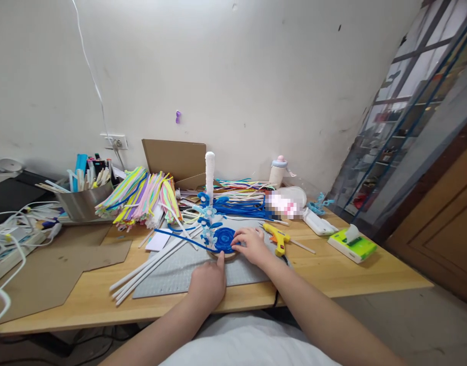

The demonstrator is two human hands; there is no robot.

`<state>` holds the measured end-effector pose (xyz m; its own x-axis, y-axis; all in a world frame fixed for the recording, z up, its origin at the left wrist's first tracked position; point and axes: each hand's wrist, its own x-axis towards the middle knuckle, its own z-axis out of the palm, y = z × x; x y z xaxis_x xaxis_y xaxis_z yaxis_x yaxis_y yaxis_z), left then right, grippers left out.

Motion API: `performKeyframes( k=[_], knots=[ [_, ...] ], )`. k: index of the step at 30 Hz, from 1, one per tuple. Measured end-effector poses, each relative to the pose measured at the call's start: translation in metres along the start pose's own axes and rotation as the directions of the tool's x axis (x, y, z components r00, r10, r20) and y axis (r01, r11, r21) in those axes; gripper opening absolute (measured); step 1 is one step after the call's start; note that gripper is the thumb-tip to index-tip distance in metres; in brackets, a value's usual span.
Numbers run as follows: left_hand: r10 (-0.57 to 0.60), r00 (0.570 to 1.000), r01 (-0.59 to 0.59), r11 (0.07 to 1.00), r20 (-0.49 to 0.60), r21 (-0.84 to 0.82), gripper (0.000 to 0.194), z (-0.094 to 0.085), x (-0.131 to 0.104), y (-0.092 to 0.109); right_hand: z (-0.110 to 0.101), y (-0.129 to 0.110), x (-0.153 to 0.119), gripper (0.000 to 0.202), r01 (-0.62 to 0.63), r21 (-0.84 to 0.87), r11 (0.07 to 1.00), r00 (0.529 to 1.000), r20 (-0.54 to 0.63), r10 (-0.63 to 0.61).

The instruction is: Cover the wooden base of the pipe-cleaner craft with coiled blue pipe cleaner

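A flat spiral of blue pipe cleaner (224, 238) lies on a round base (227, 256) on the grey cutting mat (164, 282). One blue strand runs off it toward the left. My left hand (208, 281) is at the near edge, fingers curled, one digit stretched up against the spiral's rim; what the curled fingers hold, if anything, is hidden. On the spiral's right edge, my right hand (251, 245) has its fingertips bent together on the pipe cleaner. Behind the base's left side rises a white fuzzy stem (210, 175) with blue flowers (206, 222) around its lower part.
A yellow glue gun (278, 238) lies right of my hands, near a green tissue pack (352, 245). White sticks (153, 264) lie left of the mat. Pipe cleaner bundles (142, 195), a metal holder (83, 201) and a bottle (278, 173) stand farther back.
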<state>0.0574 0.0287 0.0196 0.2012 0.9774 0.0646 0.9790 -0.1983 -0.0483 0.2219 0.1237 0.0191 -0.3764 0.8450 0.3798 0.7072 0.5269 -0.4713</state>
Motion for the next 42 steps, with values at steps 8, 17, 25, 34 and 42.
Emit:
performKeyframes(
  k=[8,17,25,34,42],
  knots=[
    [0.000,1.000,0.000,1.000,-0.003,0.003,0.052,-0.001,0.002,0.000,0.005,-0.005,-0.007,0.008,-0.012,0.003,1.000,0.999,-0.036,0.012],
    [0.009,1.000,-0.009,1.000,0.007,0.010,0.053,-0.003,0.000,0.001,-0.001,0.017,0.006,0.018,-0.131,0.149,0.980,0.991,0.046,0.125],
    [0.017,1.000,-0.017,1.000,0.003,0.017,0.053,-0.003,0.001,0.001,0.000,0.019,-0.001,0.014,-0.139,0.192,0.972,0.990,0.058,0.130],
    [0.009,1.000,-0.009,1.000,0.009,0.020,0.054,0.000,0.000,0.000,-0.003,0.009,-0.005,0.011,-0.040,0.070,0.997,0.999,0.033,0.038],
    [0.026,1.000,-0.026,1.000,-0.009,0.016,0.054,-0.002,0.000,0.000,-0.014,0.000,-0.014,0.016,0.243,-0.098,0.965,0.970,0.049,-0.240]
  ],
)
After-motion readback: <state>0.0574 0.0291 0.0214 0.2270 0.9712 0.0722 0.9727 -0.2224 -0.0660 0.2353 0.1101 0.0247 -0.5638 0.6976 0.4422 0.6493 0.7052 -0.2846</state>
